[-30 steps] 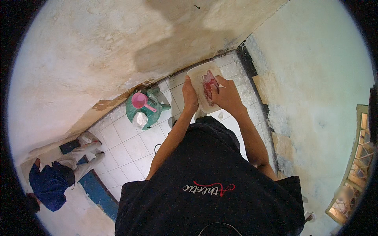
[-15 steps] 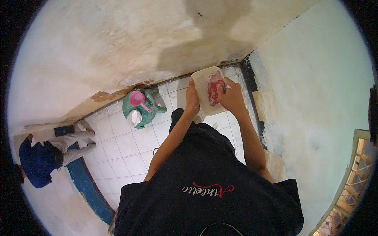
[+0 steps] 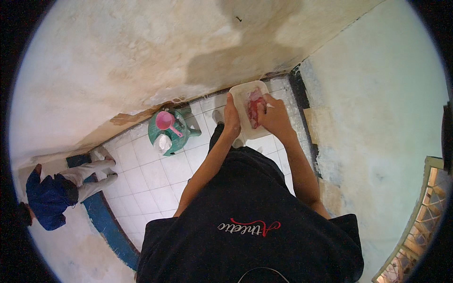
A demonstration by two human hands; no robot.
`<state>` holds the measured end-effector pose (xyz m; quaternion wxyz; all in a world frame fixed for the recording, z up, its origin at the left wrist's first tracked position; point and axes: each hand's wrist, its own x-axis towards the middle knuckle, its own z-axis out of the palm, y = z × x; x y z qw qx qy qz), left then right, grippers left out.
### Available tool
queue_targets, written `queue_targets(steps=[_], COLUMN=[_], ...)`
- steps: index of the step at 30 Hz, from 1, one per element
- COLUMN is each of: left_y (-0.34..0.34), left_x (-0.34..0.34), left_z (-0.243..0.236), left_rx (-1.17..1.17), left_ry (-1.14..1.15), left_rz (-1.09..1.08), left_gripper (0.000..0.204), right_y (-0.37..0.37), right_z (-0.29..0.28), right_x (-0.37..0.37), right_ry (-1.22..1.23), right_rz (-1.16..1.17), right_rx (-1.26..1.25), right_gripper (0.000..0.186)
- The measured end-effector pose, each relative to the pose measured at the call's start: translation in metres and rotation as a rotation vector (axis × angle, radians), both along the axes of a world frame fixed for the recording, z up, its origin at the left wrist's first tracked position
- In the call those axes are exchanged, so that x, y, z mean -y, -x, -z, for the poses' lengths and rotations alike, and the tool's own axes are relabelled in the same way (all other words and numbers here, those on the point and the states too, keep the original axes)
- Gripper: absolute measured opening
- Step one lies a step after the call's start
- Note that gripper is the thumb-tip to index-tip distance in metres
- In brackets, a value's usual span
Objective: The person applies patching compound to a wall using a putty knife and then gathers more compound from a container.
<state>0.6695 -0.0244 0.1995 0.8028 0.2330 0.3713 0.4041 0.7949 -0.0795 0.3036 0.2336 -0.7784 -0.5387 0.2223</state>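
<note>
Out in front of me is a whitish, rounded rectangular plastic tub (image 3: 241, 106). My left hand (image 3: 231, 118) is closed on its left side, fingers along the outer wall. Over the right part of the tub, my right hand (image 3: 276, 119) has its fingers curled on a flat red piece smeared with white (image 3: 254, 111). That piece lies inside the tub; its exact kind cannot be made out, and the fingers hide part of it.
A green plastic stool (image 3: 181, 139) stands left on the white tiled floor (image 3: 151, 172), bearing a pink dipper (image 3: 165, 120) and a white bag (image 3: 163, 144). Stained walls meet at a corner ahead. Another person (image 3: 52, 195) is at far left. A grilled window (image 3: 417, 226) is at right.
My right hand has shifted slightly over the red piece, its fingers more bent. The left hand keeps its hold on the tub. One of my feet now shows near the left forearm.
</note>
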Motion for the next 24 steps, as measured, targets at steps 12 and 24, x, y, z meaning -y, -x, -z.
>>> queue_targets(steps=[12,24], left_y=[-0.014,-0.016], left_x=[0.004,0.020], left_z=[0.009,0.022], left_rx=[0.104,0.100], left_ry=[0.113,0.088], left_rz=[-0.020,-0.055], left_gripper=[0.071,0.069], right_y=[-0.006,-0.015], right_z=[-0.018,-0.018], right_x=[0.004,0.023], right_ry=[-0.101,0.019], right_rz=[-0.031,-0.032], right_rx=[-0.024,-0.079], right_gripper=[0.019,0.023])
